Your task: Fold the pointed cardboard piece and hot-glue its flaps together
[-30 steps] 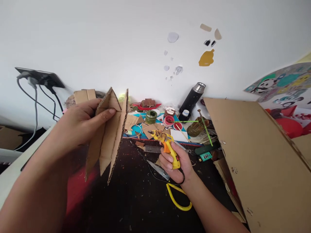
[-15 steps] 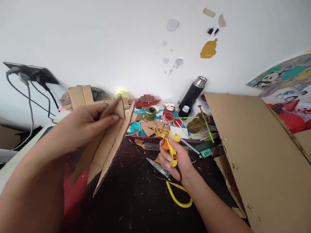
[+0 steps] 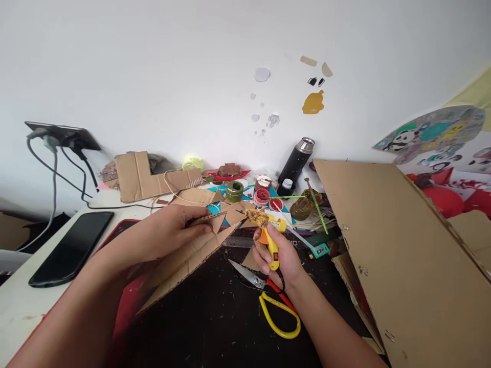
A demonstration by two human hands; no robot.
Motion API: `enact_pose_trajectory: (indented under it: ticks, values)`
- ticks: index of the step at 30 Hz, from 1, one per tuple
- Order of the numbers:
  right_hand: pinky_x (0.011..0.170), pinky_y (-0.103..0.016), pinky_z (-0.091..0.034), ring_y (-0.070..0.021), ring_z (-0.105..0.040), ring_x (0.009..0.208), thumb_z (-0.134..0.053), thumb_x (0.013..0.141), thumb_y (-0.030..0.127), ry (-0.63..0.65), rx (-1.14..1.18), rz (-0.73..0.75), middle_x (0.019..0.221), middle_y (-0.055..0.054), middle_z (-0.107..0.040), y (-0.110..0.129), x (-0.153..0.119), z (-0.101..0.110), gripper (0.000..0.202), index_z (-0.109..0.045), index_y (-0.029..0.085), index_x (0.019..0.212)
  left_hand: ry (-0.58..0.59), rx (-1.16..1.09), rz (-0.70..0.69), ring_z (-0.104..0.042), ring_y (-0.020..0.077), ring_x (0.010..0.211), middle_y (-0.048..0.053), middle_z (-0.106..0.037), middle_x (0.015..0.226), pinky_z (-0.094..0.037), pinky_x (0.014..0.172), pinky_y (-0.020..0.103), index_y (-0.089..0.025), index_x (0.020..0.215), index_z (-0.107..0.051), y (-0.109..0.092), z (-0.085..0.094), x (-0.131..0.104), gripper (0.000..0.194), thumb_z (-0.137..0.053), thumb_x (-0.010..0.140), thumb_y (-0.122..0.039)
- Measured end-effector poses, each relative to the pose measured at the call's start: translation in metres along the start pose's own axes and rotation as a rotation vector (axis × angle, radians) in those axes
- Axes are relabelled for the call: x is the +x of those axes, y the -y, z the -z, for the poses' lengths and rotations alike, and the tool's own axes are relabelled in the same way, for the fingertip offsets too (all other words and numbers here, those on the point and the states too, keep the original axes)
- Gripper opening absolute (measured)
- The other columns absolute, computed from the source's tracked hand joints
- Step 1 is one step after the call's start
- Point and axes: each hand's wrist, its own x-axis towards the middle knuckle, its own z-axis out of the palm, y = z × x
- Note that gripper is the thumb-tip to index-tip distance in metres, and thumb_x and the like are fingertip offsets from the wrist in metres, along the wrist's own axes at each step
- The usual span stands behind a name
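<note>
My left hand (image 3: 180, 230) pinches a folded cardboard piece (image 3: 187, 255) between thumb and fingers, its cut edge slanting up to the right. My right hand (image 3: 282, 260) is wrapped around a yellow hot glue gun (image 3: 273, 250) with an orange trigger. The gun's nozzle points left, close to the upper right end of the cardboard; whether they touch I cannot tell. A glue stick (image 3: 301, 237) sticks out of the gun's back. Below my right hand lie scissors (image 3: 282, 317) with yellow and red handles, blades toward the upper left.
Paint jars (image 3: 235, 191) and a red tray (image 3: 228, 174) stand along the wall, with a black thermos (image 3: 296, 158) behind. A large cardboard panel (image 3: 402, 245) leans at the right. A phone (image 3: 72, 248) lies on the left, below a power strip (image 3: 65, 137) with cables.
My left hand has moved down and right, tilting the cardboard flatter and bringing its end to the glue gun's nozzle. The view has tipped upward, and the phone now shows.
</note>
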Motion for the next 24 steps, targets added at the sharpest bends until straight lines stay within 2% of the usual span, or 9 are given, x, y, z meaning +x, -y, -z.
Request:
enact_pose_trajectory:
  ticks: [3,6,14,20,24]
  values:
    - [0.033,-0.019,-0.026,-0.0083,-0.039,0.031,-0.078,0.09,0.068,-0.011,-0.074,0.006,0.043,0.008,-0.044,-0.002,0.0,0.0,0.053,-0.07,0.015,0.085,-0.018,0.085,0.04,-0.067,0.0227,0.077,-0.002,-0.079,0.086,-0.049,0.073,0.03,-0.031,0.095,-0.079,-0.001,-0.001,0.0,0.03,-0.054,0.099,-0.046]
    - [0.034,-0.019,-0.027,-0.0088,-0.041,0.03,-0.075,0.092,0.069,-0.027,-0.159,0.027,0.042,0.008,-0.045,-0.004,-0.001,0.0,0.055,-0.07,0.015,0.084,-0.094,0.262,0.103,-0.07,0.0265,0.077,0.001,-0.082,0.091,-0.046,0.069,0.033,-0.033,0.097,-0.081,0.0,-0.004,0.002,0.03,-0.054,0.095,-0.046]
    - [0.04,-0.023,-0.037,-0.0127,-0.05,0.034,-0.073,0.093,0.071,-0.035,-0.356,0.116,0.042,0.007,-0.046,-0.002,-0.01,-0.01,0.056,-0.068,0.016,0.085,-0.149,0.581,0.296,-0.075,0.0375,0.08,0.013,-0.082,0.091,-0.04,0.063,0.039,-0.027,0.119,-0.076,0.002,-0.008,0.011,0.048,-0.038,0.101,-0.05]
    - [0.048,-0.026,-0.043,-0.0147,-0.054,0.043,-0.063,0.097,0.076,-0.069,-0.63,0.162,0.044,0.003,-0.05,-0.016,-0.018,-0.01,0.06,-0.066,0.02,0.077,-0.151,0.654,0.29,-0.077,0.0348,0.08,0.012,-0.082,0.09,-0.043,0.064,0.039,-0.025,0.107,-0.069,-0.008,-0.021,0.014,0.039,-0.037,0.104,-0.046]
    - [0.05,-0.027,-0.041,-0.0146,-0.053,0.046,-0.059,0.104,0.069,-0.072,-0.775,0.217,0.049,0.002,-0.052,-0.02,-0.019,-0.007,0.056,-0.065,0.021,0.077,-0.125,0.676,0.267,-0.077,0.0355,0.08,0.013,-0.082,0.089,-0.045,0.065,0.04,-0.023,0.106,-0.068,-0.015,-0.033,0.015,0.033,-0.04,0.104,-0.041]
